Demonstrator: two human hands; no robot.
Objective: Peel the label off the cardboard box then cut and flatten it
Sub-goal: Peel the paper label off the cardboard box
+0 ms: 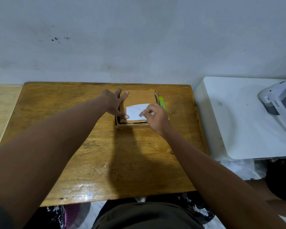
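A small brown cardboard box (139,97) sits near the far edge of the wooden table (89,146). A white label (134,110) is stuck on its top face. My left hand (114,103) rests flat along the box's left side, fingers straight, thumb touching the label's lower left corner. My right hand (155,115) is over the label's right part and pinches its edge between thumb and forefinger. A yellow-green cutter (163,103) lies just right of the box, partly hidden by my right hand.
A white appliance top (234,129) stands right of the table, with a white and grey handheld device (277,100) on it. A grey wall rises behind the table. Bags and cloth lie on the floor below.
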